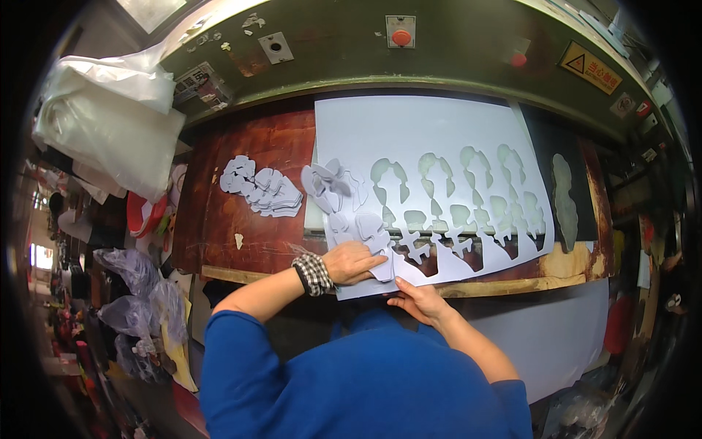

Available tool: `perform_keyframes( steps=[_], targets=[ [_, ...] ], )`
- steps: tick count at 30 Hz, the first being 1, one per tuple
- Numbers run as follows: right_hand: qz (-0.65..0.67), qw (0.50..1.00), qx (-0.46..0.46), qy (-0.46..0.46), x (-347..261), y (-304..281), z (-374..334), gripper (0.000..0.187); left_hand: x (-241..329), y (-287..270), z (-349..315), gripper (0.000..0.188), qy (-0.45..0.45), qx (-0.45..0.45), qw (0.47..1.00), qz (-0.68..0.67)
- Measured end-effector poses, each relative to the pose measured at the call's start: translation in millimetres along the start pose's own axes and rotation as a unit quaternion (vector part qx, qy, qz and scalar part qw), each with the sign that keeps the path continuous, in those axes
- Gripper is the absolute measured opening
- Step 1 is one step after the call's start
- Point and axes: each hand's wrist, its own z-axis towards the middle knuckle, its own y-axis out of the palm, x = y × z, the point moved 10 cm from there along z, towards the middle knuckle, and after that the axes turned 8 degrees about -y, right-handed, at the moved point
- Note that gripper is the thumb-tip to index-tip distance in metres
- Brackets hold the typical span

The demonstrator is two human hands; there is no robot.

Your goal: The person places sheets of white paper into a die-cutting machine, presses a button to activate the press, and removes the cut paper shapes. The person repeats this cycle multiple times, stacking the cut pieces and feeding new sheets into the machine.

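Note:
A large white sheet lies on the work surface, with a row of cut-out openings along its near half. Loose white cut-out pieces are stacked on its left part, some tilted up. My left hand is closed at the near end of these pieces, its fingers bent over them; their tips are partly hidden. Just to its right, my right hand pinches the sheet's near edge, thumb on top and fingers below. Another pile of white cut-out pieces rests on the reddish-brown board to the left.
A green machine beam with a red button spans the far side. On the right lies a long, wavy-edged pale piece on a dark surface. Clear plastic sheeting hangs at left, above plastic bags. The reddish-brown board has a wooden front edge.

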Motion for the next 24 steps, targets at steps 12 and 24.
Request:
perform_keyframes(
  steps=[12,24],
  targets=[
    [0.18,0.983,-0.004,-0.045,-22,39,15,0.045,-20,-19,-10,0.064,-0.127,0.056,0.984,-0.109],
    [-0.216,0.964,0.12,-0.096,-15,-30,4,0.035,-97,-267,45,0.039,-0.286,0.47,0.73,-0.404]
  ],
)
